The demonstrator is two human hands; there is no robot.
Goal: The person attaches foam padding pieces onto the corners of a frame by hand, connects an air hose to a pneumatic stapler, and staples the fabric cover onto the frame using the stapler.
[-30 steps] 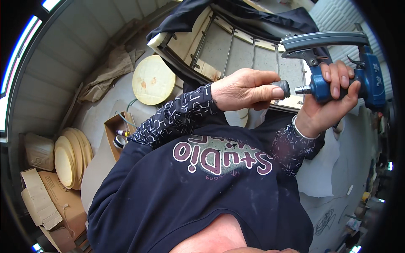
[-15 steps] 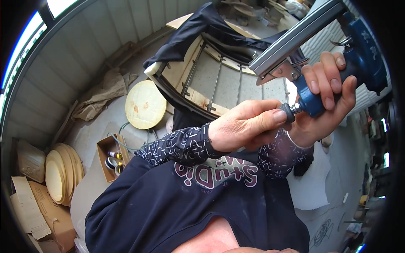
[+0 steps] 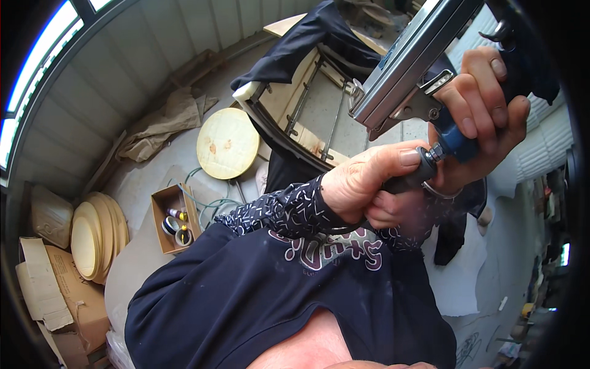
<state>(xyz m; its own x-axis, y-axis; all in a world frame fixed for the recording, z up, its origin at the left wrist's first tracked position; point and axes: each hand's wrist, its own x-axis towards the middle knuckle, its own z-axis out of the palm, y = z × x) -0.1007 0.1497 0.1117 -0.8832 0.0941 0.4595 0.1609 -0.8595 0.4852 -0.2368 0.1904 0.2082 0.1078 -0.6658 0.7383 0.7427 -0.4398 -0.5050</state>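
My right hand [image 3: 482,104] is wrapped round the blue handle of a pneumatic staple gun [image 3: 415,64], which has a long silver magazine and is tilted up at the upper right. A threaded metal fitting sticks out of the handle's lower end. Against that fitting my left hand [image 3: 362,184] grips a dark grey hose coupler [image 3: 418,169], thumb on top and fingers curled beneath. Whether the coupler is locked on I cannot tell. Beyond my hands stands a curved wooden seat frame [image 3: 301,101] with metal springs across it and dark fabric [image 3: 289,55] draped over its edge.
A round pale wooden disc [image 3: 228,143] lies left of the frame, near a green hose [image 3: 215,204]. An open cardboard box [image 3: 161,198] holds tape rolls. Several stacked wooden discs [image 3: 92,237] and a larger cardboard carton [image 3: 83,295] stand at the far left.
The staple gun has risen and tilted more steeply in my right hand. My left hand has turned, its fingers now curled under the coupler. The whole view has shifted slightly.
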